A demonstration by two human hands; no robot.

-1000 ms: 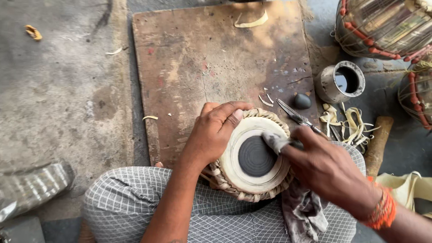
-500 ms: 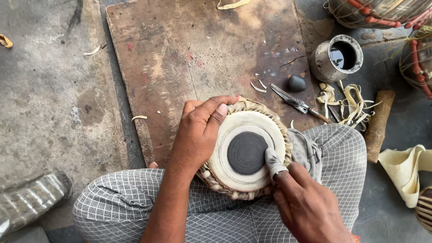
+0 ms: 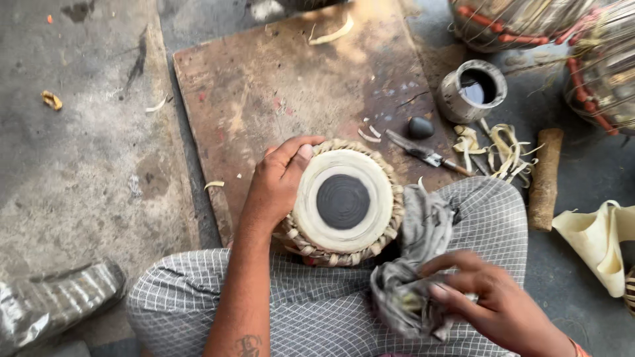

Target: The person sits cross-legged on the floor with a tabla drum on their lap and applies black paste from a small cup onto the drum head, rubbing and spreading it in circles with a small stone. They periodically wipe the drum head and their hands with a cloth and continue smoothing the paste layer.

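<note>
Small round hand drum, cream skin, black centre disc, braided rim, sits in lap. Left hand cups rim, grip wrapped around edge. Right hand grip closed on crumpled grey cloth. Drum likely heavy, rigid; skin delicate, so hold by braided rim. Cloth soft, limp.

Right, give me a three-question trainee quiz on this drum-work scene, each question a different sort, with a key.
1. True or false: the left hand grips the rim of the small drum.
2. What does the right hand hold? A) the knife B) a grey cloth C) the dark stone
3. Fill in: the dark stone lies on the wooden ____.

Key
1. True: the fingers curl over the braided edge.
2. B: the grey cloth is bunched in that hand; the knife lies untouched on the wooden board.
3. Board, beside the metal cup.
</note>
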